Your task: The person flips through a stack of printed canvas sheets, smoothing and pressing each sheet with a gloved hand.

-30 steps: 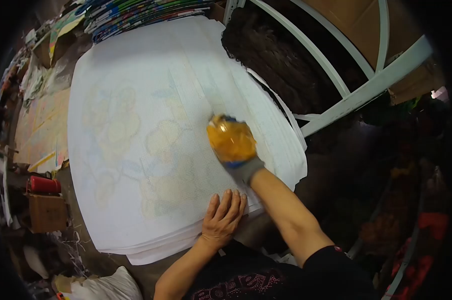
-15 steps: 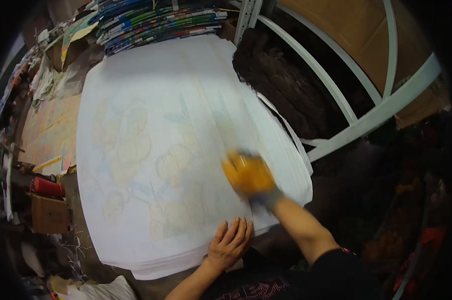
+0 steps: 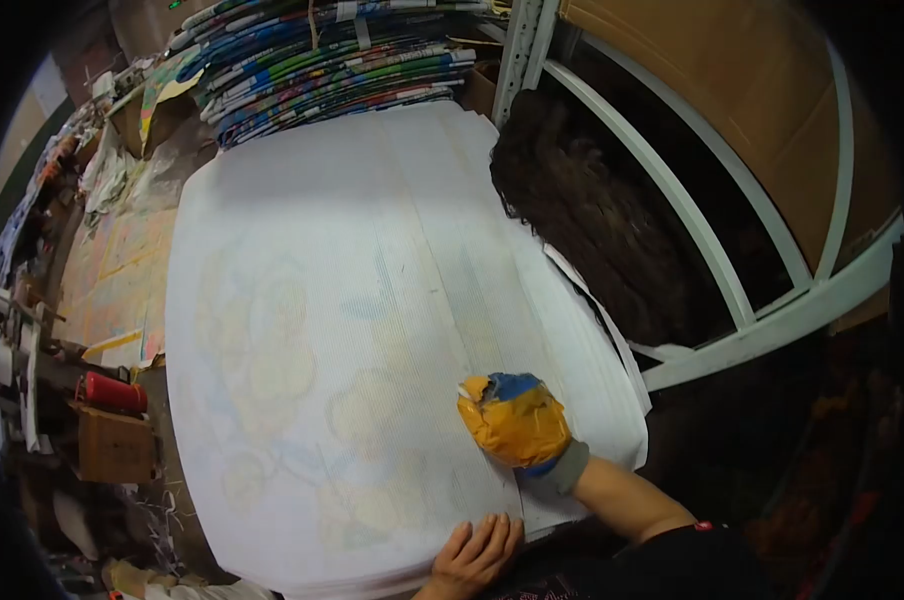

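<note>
White and wide, a faintly patterned top sheet (image 3: 302, 210), spread across a layered stack (image 3: 627, 420) in the middle of the view. Down at the near edge, a bare left hand (image 3: 477, 555), fingers stretched out over the surface, grasping nothing. Further in, over towards the right edge, a gloved right hand (image 3: 512, 418) in yellow and blue, apparently touching the sheet; clenched or flat, impossible to tell with the fingers bunched from view. Off the right edge, a dark shaggy bundle (image 3: 592, 210) and a pale metal frame (image 3: 792, 335); beyond the far edge, a colourful folded pile (image 3: 342, 80). And the handling: probably light as a single layer, soft, bendy, quick to crease under uneven pressure, likely a little slippery against the next layer. Heavy, though, as a whole stack. Best taken by the near edge, towards both corners, fingertips under just the top layer; no hard pinch mid-span.
</note>
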Available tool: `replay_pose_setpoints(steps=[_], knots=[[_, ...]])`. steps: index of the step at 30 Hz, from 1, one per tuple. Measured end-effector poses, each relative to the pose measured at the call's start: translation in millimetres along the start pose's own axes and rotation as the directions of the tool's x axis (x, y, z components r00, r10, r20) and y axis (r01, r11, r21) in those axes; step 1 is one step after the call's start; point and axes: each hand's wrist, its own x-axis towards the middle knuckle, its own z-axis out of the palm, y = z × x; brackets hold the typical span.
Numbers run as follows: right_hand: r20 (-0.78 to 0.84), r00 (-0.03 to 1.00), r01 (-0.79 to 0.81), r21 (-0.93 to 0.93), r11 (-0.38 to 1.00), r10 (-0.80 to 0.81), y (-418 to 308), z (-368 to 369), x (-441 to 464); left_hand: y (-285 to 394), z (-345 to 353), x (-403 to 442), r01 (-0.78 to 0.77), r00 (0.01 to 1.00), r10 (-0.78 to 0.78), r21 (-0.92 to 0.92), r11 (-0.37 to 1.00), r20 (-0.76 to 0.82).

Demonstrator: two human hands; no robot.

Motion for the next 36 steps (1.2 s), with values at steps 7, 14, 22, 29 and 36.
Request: replay_pose_setpoints(steps=[7,14,22,29,36], knots=[[-0.106,0.944,-0.291,0.173,0.941,0.311,57.9,126.4,180.3,-4.3,7.0,2.8,0.02,0.996,-0.018,0.018,1.0,-0.087],[-0.026,0.998,-0.045,0.343,0.938,0.058,30.0,37.1,83.5,-4.4,1.7,-3.5,0.023,1.0,-0.023,-0.001,1.0,-0.016],[0.125,0.865,-0.501,0.233,0.834,0.485,80.9,144.1,253.3,-4.3,8.3,-8.1,0.064,0.995,-0.067,0.048,0.997,0.072],[0.026,0.963,-0.254,0.432,0.866,0.269,107.2,70.7,132.2,1.6,-4.6,3.5,0.111,0.992,-0.107,-0.053,0.992,0.072],[0.096,0.884,-0.427,0.563,0.707,0.458,22.6,-62.4,-114.1,3.1,3.2,60.6,-0.173,0.955,0.207,-0.17,0.97,0.214]])
